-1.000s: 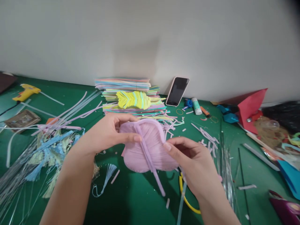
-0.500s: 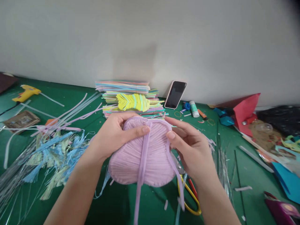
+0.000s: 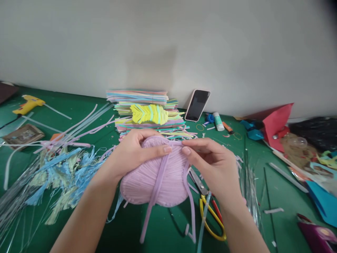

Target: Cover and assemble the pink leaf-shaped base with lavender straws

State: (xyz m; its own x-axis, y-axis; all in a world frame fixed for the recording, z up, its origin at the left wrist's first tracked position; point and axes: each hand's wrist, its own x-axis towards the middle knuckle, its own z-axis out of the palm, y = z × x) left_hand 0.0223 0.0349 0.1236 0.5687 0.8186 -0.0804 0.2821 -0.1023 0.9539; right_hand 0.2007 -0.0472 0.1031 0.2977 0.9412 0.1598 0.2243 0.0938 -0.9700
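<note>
A pink leaf-shaped piece of ribbed paper strips (image 3: 150,179) is held up over the green table (image 3: 147,232). My left hand (image 3: 133,153) grips its upper left edge, thumb pressed on the front. At the top right, my right hand (image 3: 210,165) pinches the rim where a pink strip (image 3: 191,200) hangs down. A second pink strip (image 3: 155,191) runs down the middle as a stem.
Yellow-handled scissors (image 3: 210,214) lie under my right wrist. Behind stand a stack of coloured sheets (image 3: 142,100) with a yellow leaf (image 3: 149,113), a phone (image 3: 197,104) against the wall, a glue stick (image 3: 218,121). A glue gun (image 3: 28,104) and blue scraps (image 3: 58,172) lie left, red paper (image 3: 276,121) right.
The pink leaf was turned and tilted, its stem now pointing down. My right hand moved from its lower right edge up to the top rim. The scissors came into view.
</note>
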